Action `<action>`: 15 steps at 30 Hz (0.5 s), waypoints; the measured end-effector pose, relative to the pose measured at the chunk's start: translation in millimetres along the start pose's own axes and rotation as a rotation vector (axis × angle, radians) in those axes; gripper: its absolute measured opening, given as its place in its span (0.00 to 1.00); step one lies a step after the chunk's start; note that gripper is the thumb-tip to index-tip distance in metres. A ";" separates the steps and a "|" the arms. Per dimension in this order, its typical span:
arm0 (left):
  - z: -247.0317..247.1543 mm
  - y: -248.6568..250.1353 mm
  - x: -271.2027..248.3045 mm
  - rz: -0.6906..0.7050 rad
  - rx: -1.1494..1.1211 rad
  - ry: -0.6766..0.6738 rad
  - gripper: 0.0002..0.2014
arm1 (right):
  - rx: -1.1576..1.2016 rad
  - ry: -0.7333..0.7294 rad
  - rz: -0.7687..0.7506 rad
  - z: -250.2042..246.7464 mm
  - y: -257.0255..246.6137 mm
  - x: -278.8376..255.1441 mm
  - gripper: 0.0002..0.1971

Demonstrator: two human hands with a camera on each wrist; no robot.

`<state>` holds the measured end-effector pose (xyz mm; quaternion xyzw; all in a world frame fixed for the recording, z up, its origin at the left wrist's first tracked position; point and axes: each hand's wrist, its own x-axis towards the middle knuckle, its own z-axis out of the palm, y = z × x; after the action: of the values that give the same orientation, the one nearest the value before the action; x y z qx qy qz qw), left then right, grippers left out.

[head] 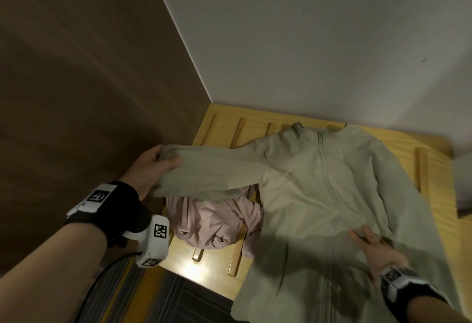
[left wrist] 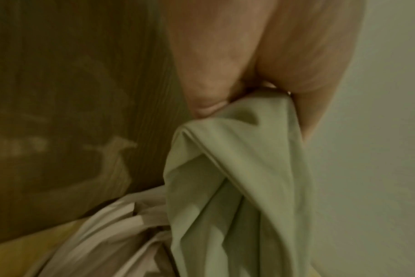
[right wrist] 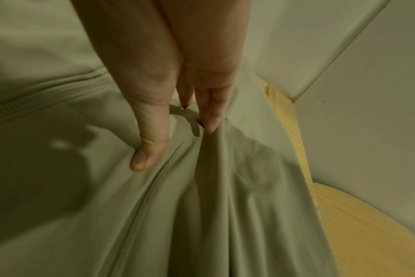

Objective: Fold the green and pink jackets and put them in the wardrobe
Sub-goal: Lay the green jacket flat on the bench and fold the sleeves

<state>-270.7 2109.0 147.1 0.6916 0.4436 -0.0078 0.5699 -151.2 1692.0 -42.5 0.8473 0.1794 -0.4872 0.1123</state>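
Note:
The green jacket (head: 319, 195) lies zip-side up, spread over a yellow wooden slatted surface (head: 224, 126). My left hand (head: 166, 156) grips the cuff end of its left sleeve (head: 209, 172) and holds it lifted out to the left. In the left wrist view the left hand (left wrist: 249, 90) has its fingers curled round the bunched green sleeve (left wrist: 225, 168). My right hand (head: 367, 238) lies flat on the jacket's lower front, right of the zip. In the right wrist view the right hand (right wrist: 178, 135) presses straight fingers and thumb into wrinkled green fabric (right wrist: 83, 206). The pink jacket (head: 212, 218) sits crumpled under the lifted sleeve.
A brown wood-grain panel (head: 76, 92) rises on the left and a white wall (head: 306, 41) stands behind the surface. Dark striped flooring (head: 178, 302) runs below the front edge. A grey framed object (head: 463, 190) stands at the right edge.

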 end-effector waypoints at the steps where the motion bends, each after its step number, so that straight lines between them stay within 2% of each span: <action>1: -3.7 -1.3 1.3 0.013 0.053 0.017 0.10 | -0.002 -0.001 -0.001 -0.4 0.0 -0.4 0.44; 3: -10.0 -2.7 3.3 0.049 0.206 0.047 0.10 | 0.005 -0.003 -0.005 -1.4 -0.3 -1.6 0.43; 5: -15.4 -4.5 5.5 0.132 0.457 0.082 0.08 | 0.020 -0.005 -0.007 -2.2 -0.2 -3.2 0.40; 8: -22.1 -7.4 7.5 0.237 0.719 0.214 0.05 | 0.029 0.003 -0.005 -3.2 -0.7 -6.2 0.36; 10: -25.9 -7.8 6.6 0.193 0.791 0.321 0.03 | 0.027 0.016 -0.005 -3.3 -1.2 -6.5 0.36; 12: -27.6 -8.0 4.4 0.080 0.910 0.370 0.05 | 0.029 0.012 -0.006 -3.6 -1.7 -7.2 0.36; 15: -27.4 -8.3 1.6 -0.084 1.053 0.317 0.16 | 0.022 0.019 -0.001 -3.3 -2.3 -7.8 0.37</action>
<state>-288.4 2131.5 149.3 0.8576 0.4874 -0.1472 0.0721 -153.1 1693.8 -34.1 0.8529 0.1753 -0.4813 0.1012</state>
